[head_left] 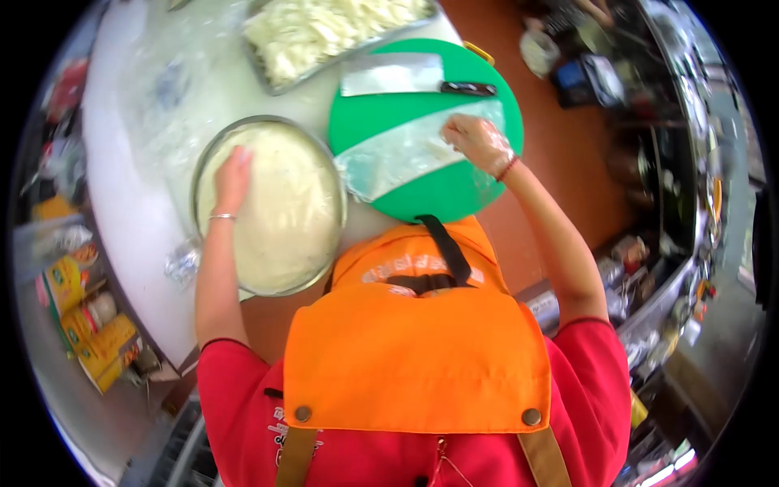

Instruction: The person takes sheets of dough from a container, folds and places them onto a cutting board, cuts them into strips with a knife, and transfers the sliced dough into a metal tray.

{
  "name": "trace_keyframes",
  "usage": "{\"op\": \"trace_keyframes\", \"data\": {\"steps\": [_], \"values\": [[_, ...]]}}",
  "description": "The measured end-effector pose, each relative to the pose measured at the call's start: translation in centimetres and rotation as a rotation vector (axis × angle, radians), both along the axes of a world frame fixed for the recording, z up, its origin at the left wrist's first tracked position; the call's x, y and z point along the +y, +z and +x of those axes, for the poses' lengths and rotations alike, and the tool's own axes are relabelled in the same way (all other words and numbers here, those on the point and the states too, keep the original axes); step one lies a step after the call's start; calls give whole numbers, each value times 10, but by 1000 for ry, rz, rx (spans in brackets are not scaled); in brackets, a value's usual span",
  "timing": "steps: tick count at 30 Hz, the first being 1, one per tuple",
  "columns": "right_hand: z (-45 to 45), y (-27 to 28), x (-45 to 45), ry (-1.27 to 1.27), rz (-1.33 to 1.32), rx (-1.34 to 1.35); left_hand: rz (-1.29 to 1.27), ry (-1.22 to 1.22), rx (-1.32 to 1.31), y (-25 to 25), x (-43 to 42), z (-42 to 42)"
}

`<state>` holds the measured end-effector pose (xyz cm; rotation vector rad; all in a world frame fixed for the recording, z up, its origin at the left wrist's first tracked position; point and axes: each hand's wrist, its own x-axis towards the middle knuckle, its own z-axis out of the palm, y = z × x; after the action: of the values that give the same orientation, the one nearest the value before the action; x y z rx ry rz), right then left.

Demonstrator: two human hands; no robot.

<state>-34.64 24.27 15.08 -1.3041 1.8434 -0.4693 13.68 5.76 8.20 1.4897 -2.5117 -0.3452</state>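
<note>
My left hand [234, 177] is over the left part of a round metal pan [342, 213] filled with a pale, creamy-white layer [288, 203]. It is blurred and its fingers are mostly hidden, so I cannot tell whether they are open. On the right, my right hand [480, 144] has its fingers drawn together above a clear plastic sheet [398, 161]; what they pinch, if anything, is hidden. That sheet lies across a round green cutting board [434, 191]. Behind it on the board rests a cleaver [398, 75] with a dark handle pointing right.
A rectangular metal tray [268, 77] of pale, sliced pieces stands at the back. Crumpled clear plastic [166, 85] covers part of the white table [122, 174]. Yellow packages [97, 333] sit low at left. Beyond the red-brown floor [560, 154], cluttered shelves line the right side.
</note>
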Motion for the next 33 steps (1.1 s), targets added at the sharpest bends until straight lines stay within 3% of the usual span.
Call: {"op": "trace_keyframes", "data": {"steps": [4, 8, 15, 20, 26, 33], "values": [[67, 2, -21, 176, -230, -73, -30, -25, 90, 14, 49, -23], [161, -14, -45, 436, -569, 45, -121, -33, 199, 33, 100, -41], [250, -15, -70, 967, -438, 231, -51, 57, 169, 47, 175, -52], [247, -31, -75, 905, -699, 118, -69, 359, -4, 28, 196, -5], [241, -12, -80, 911, -794, 107, -362, 526, 53, 37, 178, 48], [213, -7, -64, 1096, -739, 156, -279, 391, 170, 52, 211, 60]]}}
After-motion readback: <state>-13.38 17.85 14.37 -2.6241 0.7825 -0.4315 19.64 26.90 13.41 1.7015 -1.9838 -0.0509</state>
